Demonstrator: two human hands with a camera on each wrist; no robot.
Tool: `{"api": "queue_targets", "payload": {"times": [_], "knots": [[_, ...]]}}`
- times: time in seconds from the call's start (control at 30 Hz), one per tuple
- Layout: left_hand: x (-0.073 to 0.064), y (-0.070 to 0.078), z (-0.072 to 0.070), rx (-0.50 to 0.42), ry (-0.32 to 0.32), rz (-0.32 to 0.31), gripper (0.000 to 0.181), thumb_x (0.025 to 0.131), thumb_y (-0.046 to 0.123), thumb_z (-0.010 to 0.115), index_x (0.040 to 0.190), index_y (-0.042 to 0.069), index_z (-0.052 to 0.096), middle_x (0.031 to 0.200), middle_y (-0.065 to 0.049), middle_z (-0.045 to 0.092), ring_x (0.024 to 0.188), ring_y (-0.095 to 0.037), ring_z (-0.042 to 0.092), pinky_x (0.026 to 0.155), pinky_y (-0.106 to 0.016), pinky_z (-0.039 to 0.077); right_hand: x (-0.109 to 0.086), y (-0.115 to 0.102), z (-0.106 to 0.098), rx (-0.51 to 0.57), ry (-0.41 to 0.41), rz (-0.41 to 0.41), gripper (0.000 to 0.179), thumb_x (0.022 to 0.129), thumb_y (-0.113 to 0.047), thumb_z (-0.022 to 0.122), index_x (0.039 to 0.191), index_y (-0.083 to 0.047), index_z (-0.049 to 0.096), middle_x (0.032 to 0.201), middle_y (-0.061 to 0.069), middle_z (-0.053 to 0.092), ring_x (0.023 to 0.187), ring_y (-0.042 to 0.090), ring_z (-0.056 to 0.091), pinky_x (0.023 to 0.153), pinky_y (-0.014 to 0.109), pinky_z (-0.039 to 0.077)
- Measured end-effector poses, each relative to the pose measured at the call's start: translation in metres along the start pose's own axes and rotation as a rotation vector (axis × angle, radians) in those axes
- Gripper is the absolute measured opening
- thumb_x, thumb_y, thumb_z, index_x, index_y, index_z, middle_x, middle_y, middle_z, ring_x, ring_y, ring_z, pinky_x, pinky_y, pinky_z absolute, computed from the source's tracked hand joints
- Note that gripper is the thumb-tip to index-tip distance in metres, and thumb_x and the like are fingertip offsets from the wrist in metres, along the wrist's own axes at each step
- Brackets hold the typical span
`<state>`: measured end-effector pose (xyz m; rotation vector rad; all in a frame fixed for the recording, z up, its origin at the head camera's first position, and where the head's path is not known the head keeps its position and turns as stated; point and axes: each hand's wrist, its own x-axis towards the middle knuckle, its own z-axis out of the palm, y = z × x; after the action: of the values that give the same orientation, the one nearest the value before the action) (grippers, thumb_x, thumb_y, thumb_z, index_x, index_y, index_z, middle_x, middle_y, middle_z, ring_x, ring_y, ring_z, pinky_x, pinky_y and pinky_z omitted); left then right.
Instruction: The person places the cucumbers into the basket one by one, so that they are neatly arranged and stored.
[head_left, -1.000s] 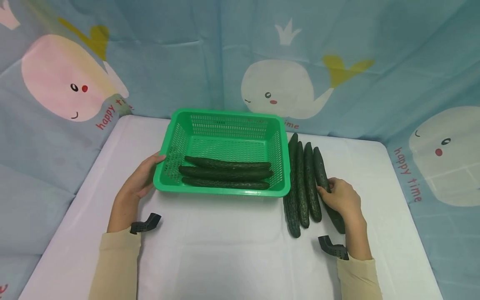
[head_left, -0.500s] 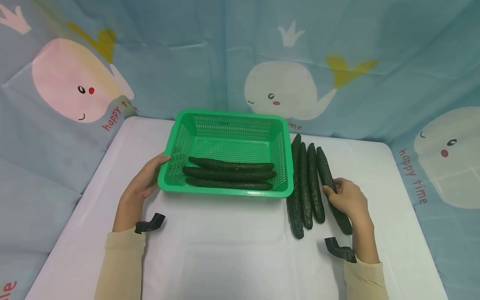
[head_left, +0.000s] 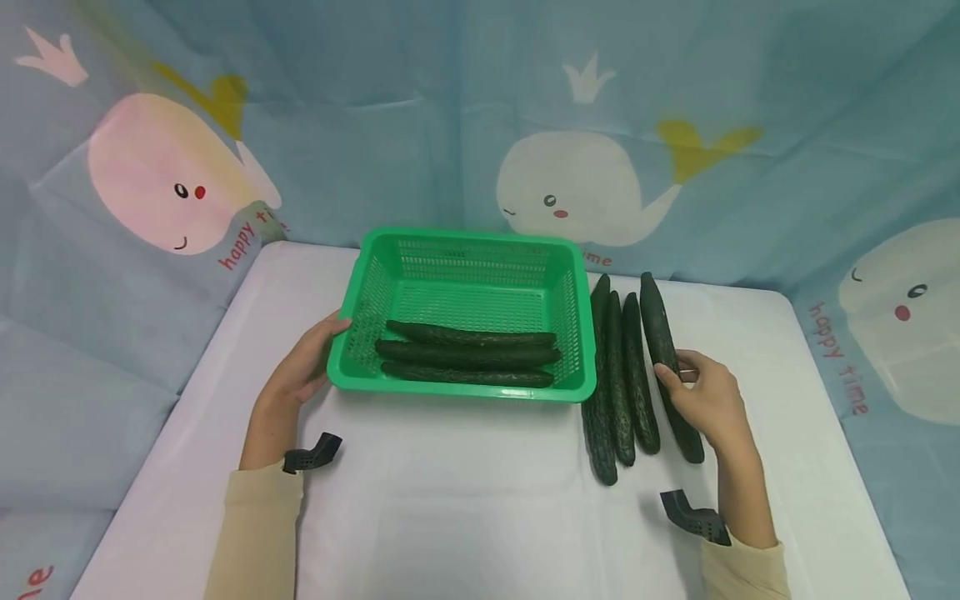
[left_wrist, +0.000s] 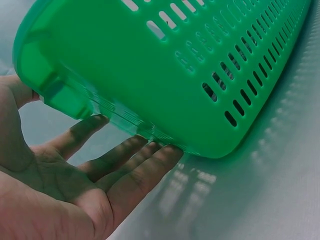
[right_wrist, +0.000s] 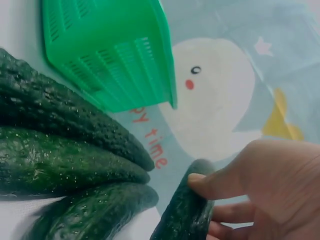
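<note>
Right grip [head_left: 708, 402] pinches one cucumber [head_left: 660, 329] near its middle, both ends extending beyond it.

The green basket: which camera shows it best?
The head view: there the green basket shows its inside and nearly all its rim. The left and right wrist views each catch just part of its outside.

Soft light, faint shadows, slight right-wrist blur
</note>
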<state>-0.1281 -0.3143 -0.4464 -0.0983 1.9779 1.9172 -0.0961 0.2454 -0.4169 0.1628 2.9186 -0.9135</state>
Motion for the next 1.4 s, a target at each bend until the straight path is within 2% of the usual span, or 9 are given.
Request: {"api": "queue_targets", "payload": {"times": [0.13, 0.27, 0.43, 0.73, 0.9, 1.03, 1.2, 1.33, 1.4], "knots": [[0.003, -0.002, -0.001, -0.015, -0.008, 0.027, 0.071, 0.114, 0.045, 0.038, 0.171, 0.01, 0.014, 0.142, 0.004, 0.052, 0.123, -0.006, 0.061, 0.098, -0.02, 0.056, -0.002, -0.008, -0.003, 0.037, 0.048, -0.065, 0.057, 0.107, -0.031, 0.064, 0.146, 0.01, 0.055, 0.126, 0.038, 0.067, 0.114, 0.055, 0.066, 0.088, 0.068, 0.055], [0.003, -0.001, -0.003, -0.02, -0.01, 0.044, 0.072, 0.114, 0.045, 0.039, 0.17, 0.009, 0.015, 0.145, 0.001, 0.051, 0.124, -0.006, 0.062, 0.099, -0.021, 0.056, -0.003, -0.021, -0.003, 0.046, 0.047, -0.12, 0.054, 0.107, -0.029, 0.065, 0.146, 0.007, 0.056, 0.126, 0.036, 0.068, 0.113, 0.054, 0.068, 0.087, 0.066, 0.058], [-0.003, -0.002, -0.005, 0.012, 0.002, 0.026, 0.072, 0.113, 0.048, 0.038, 0.171, 0.011, 0.016, 0.145, 0.003, 0.051, 0.124, -0.004, 0.059, 0.099, -0.019, 0.054, -0.005, -0.037, 0.001, 0.075, 0.036, -0.167, 0.052, 0.106, -0.028, 0.066, 0.146, 0.005, 0.056, 0.128, 0.032, 0.067, 0.116, 0.05, 0.067, 0.088, 0.062, 0.061], [-0.007, 0.0, -0.009, -0.005, -0.014, 0.062, 0.072, 0.114, 0.044, 0.038, 0.17, 0.005, 0.014, 0.136, 0.008, 0.056, 0.119, -0.003, 0.064, 0.095, -0.02, 0.057, 0.002, -0.059, 0.002, 0.114, 0.077, -0.26, 0.052, 0.104, -0.025, 0.07, 0.146, 0.003, 0.058, 0.134, 0.027, 0.065, 0.119, 0.046, 0.067, 0.09, 0.06, 0.062], [-0.004, 0.002, -0.009, 0.008, -0.011, 0.041, 0.074, 0.113, 0.046, 0.039, 0.171, 0.007, 0.013, 0.149, -0.005, 0.05, 0.122, -0.003, 0.062, 0.096, -0.019, 0.057, 0.005, -0.074, -0.003, 0.074, 0.063, -0.283, 0.051, 0.104, -0.023, 0.071, 0.146, 0.002, 0.058, 0.128, 0.025, 0.067, 0.118, 0.044, 0.068, 0.091, 0.06, 0.062], [-0.002, 0.002, -0.009, -0.001, -0.015, 0.034, 0.075, 0.113, 0.048, 0.041, 0.171, 0.009, 0.012, 0.155, -0.01, 0.042, 0.127, -0.003, 0.057, 0.098, -0.018, 0.056, 0.01, -0.093, -0.008, 0.027, 0.037, -0.31, 0.05, 0.105, -0.025, 0.069, 0.147, 0.0, 0.059, 0.121, 0.02, 0.067, 0.096, 0.037, 0.068, 0.077, 0.049, 0.06], [-0.003, 0.003, -0.008, 0.003, -0.044, 0.039, 0.075, 0.114, 0.046, 0.04, 0.171, 0.007, 0.011, 0.143, 0.004, 0.049, 0.125, -0.005, 0.058, 0.098, -0.019, 0.055, 0.016, -0.113, -0.01, -0.015, 0.019, -0.364, 0.046, 0.105, -0.023, 0.069, 0.145, -0.003, 0.062, 0.119, 0.016, 0.069, 0.083, 0.027, 0.057, 0.067, 0.038, 0.044], [-0.001, 0.001, -0.004, 0.019, -0.055, 0.039, 0.074, 0.114, 0.047, 0.038, 0.171, 0.008, 0.011, 0.152, -0.006, 0.045, 0.127, -0.006, 0.056, 0.099, -0.019, 0.054, 0.019, -0.124, -0.012, -0.027, -0.004, -0.405, 0.046, 0.105, -0.022, 0.069, 0.146, -0.004, 0.061, 0.131, 0.018, 0.069, 0.096, 0.031, 0.066, 0.075, 0.046, 0.052], [0.0, 0.0, -0.002, 0.029, -0.046, 0.034, 0.074, 0.114, 0.048, 0.037, 0.171, 0.008, 0.011, 0.161, -0.016, 0.039, 0.132, -0.008, 0.054, 0.099, -0.017, 0.053, 0.022, -0.13, -0.013, -0.033, -0.022, -0.426, 0.046, 0.105, -0.023, 0.068, 0.146, -0.004, 0.061, 0.13, 0.017, 0.07, 0.094, 0.031, 0.067, 0.075, 0.048, 0.054]]}}
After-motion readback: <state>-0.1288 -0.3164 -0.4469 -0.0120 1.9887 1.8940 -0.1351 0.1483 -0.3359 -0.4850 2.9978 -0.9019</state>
